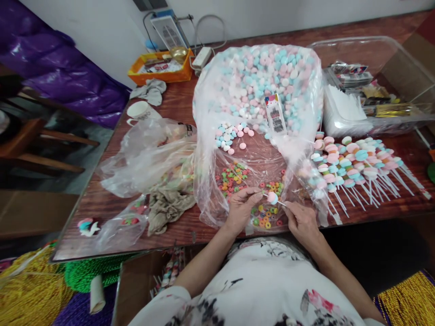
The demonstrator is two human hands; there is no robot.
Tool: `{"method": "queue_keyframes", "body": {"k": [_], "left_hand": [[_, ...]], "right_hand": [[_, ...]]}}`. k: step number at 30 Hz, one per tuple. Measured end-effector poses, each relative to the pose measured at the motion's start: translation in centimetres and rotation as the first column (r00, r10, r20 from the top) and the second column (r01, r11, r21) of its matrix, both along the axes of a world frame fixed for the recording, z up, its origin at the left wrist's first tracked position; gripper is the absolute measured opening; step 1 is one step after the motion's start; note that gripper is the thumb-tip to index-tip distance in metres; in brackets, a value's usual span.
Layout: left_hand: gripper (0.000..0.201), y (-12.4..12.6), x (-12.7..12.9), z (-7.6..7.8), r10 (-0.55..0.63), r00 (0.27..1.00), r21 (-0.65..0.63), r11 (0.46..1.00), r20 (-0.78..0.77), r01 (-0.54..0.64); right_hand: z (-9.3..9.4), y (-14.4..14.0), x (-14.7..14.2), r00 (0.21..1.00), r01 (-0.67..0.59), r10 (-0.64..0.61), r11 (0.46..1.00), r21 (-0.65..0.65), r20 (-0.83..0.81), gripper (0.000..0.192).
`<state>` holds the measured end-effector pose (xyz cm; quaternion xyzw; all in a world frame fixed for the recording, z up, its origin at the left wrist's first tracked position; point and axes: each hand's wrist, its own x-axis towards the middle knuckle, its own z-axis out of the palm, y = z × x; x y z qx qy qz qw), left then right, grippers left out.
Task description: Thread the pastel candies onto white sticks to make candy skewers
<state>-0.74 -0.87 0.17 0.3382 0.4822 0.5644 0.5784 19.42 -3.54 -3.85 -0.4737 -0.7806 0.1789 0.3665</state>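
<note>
Between my hands is a thin white stick with pink, white and blue marshmallow-like candies threaded on it. My right hand pinches the lower end of the stick. The thumb and fingers of my left hand close at its other end, just left of the candies; the exact fingertip contact is too small to make out. Below and around them, small coloured ring candies lie on the clear plastic bag. Loose pink, white and blue candies sit farther up on the same plastic.
A big heap of candies fills the bag's back. Finished-looking candy skewers lie at right, before a clear bin. At left are a knotted cloth, plastic bags, a white mug and an orange tray.
</note>
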Motion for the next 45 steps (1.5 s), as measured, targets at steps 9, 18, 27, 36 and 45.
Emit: {"method": "queue_keyframes", "body": {"k": [9, 18, 27, 36, 45], "left_hand": [[0.019, -0.2, 0.3, 0.2, -0.028, 0.997, -0.018, 0.999, -0.078, 0.027], [0.026, 0.2, 0.6, 0.7, -0.065, 0.954, -0.182, 0.976, 0.294, 0.122], [0.035, 0.7, 0.3, 0.4, -0.071, 0.934, -0.264, 0.949, 0.351, 0.172], [0.032, 0.3, 0.7, 0.6, -0.23, 0.932, -0.201, 0.935, 0.28, 0.291], [0.039, 0.1, 0.3, -0.3, -0.226, 0.967, -0.222, 0.943, 0.12, 0.248]], "right_hand": [[0.0, 0.0, 0.0, 0.999, -0.004, 0.003, 1.0, -0.017, -0.053, 0.02], [0.4, 0.2, -0.1, 0.981, -0.011, 0.006, 1.0, -0.024, -0.193, 0.017], [0.7, 0.2, -0.2, 0.979, -0.006, 0.003, 1.0, -0.014, -0.202, 0.017], [0.5, 0.2, -0.1, 0.985, -0.038, 0.031, 0.999, -0.038, -0.167, 0.019], [0.3, 0.2, 0.0, 0.985, -0.042, 0.036, 0.999, -0.034, -0.169, 0.021]]}}
